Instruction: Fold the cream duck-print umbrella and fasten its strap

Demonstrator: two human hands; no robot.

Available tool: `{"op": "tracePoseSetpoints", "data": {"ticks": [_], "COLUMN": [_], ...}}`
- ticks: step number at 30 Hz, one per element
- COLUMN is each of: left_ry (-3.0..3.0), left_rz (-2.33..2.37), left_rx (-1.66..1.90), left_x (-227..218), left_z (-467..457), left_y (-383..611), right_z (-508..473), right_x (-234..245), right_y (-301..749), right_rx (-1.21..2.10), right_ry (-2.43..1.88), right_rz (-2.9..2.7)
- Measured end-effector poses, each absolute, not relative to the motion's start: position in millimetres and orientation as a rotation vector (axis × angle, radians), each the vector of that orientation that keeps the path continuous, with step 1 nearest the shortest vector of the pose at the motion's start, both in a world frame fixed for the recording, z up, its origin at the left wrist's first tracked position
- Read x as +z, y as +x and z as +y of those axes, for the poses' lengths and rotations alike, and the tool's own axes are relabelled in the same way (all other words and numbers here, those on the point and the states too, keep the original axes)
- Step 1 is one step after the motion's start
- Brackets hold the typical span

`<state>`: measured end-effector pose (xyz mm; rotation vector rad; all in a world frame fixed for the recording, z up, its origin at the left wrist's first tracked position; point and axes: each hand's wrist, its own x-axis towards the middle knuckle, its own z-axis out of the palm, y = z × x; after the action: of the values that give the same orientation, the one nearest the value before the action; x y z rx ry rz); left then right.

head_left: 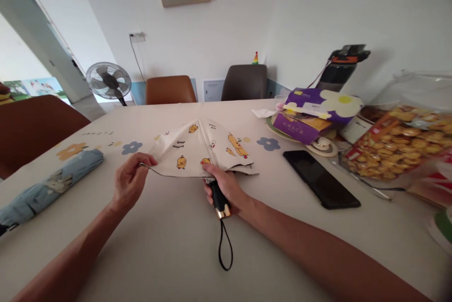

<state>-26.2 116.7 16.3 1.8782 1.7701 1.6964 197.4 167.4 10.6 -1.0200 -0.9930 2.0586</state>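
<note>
A cream folding umbrella [192, 149] printed with yellow ducks lies partly folded over the table, its panels loose and spread to both sides. Its black handle with a gold end [219, 198] points toward me, and a black wrist strap [226, 248] hangs from it onto the tabletop. My left hand [132, 177] pinches the left corner of the canopy and holds it out sideways. Around the umbrella just above the handle, my right hand [226, 186] is closed, its thumb resting on the fabric edge. The shaft is hidden under the canopy.
A folded blue umbrella [56, 186] lies at the left. To the right are a black phone [319, 177], glasses [370, 184], a tape roll [323, 146], a purple tissue box [300, 125], a snack bag [402, 139] and a dark bottle [337, 71]. Chairs [171, 90] stand behind the table [162, 255].
</note>
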Motion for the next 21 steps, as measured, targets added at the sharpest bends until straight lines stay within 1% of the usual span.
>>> {"op": "tracePoseSetpoints", "data": {"ticks": [3, 6, 8, 10, 12, 14, 17, 19, 21], "left_ry": [2.039, 2.03, 1.982, 1.877, 1.749, 1.702, 1.856, 2.006, 2.045], "left_rz": [1.847, 1.915, 1.942, 2.051, 2.186, 2.218, 2.067, 1.94, 1.833], "left_rx": [1.33, 0.923, 0.736, 0.642, 0.706, 0.947, 1.328, 1.386, 1.358], "left_x": [9.2, 0.6, -3.3, -4.8, -4.2, -1.6, 5.4, 10.5, 13.3], "left_z": [122.2, 128.8, 131.9, 134.0, 136.0, 139.1, 146.4, 153.9, 164.2], "left_y": [-32.8, -37.2, -40.1, -43.7, -46.4, -44.5, -25.7, -3.7, 19.7], "right_z": [170.3, 171.2, 170.9, 170.3, 169.5, 168.4, 166.4, 165.3, 164.9], "right_x": [9.9, 10.6, 11.1, 11.0, 10.6, 10.4, 10.8, 10.5, 9.2], "right_y": [199.3, 200.5, 200.8, 201.0, 201.1, 200.9, 199.7, 198.8, 198.3], "right_rx": [2.018, 2.007, 2.006, 2.007, 2.013, 2.019, 2.003, 1.982, 1.973], "right_ry": [-1.058, -1.086, -1.094, -1.092, -1.088, -1.09, -1.133, -1.173, -1.175], "right_rz": [-1.045, -1.079, -1.097, -1.114, -1.133, -1.147, -1.161, -1.167, -1.178]}}
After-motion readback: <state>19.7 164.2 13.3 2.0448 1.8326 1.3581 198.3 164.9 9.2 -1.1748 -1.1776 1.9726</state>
